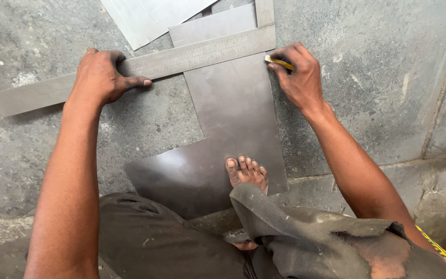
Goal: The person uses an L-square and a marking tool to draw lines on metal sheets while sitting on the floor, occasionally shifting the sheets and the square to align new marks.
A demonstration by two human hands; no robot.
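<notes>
A grey sheet of metal (233,113) lies flat on the concrete floor. Across its far end rests a large steel square (202,51) with a ruled scale. My left hand (101,76) presses down on the long arm of the square, fingers spread over its edge. A small yellow marking tool (279,62) is pinched in my right hand (298,75), its tip at the square's lower edge near the right side of the sheet. My bare foot (247,172) stands on the near part of the sheet.
A second, lighter metal sheet (145,18) lies at the top of the view, partly under the square. A raised concrete ledge (429,150) runs along the right. My bent knees in dark trousers (192,243) fill the bottom.
</notes>
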